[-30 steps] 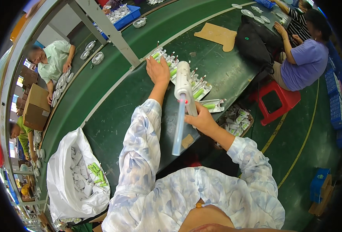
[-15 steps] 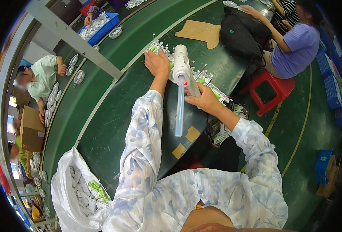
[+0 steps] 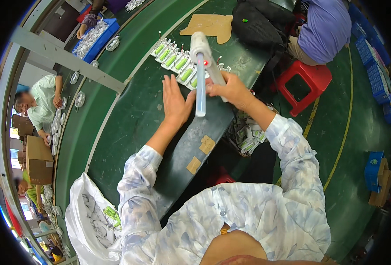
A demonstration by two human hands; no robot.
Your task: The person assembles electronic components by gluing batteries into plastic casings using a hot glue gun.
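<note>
Right hand (image 3: 230,90) gripping glue gun (image 3: 203,55), left hand (image 3: 175,100) flat and empty on desk (image 3: 129,119); nozzle best kept steady over green-and-white packs (image 3: 176,62).

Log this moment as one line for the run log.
right hand: grip on white glue gun, clear stick at rear | left hand: flat on green table | green-and-white packs beyond
</note>
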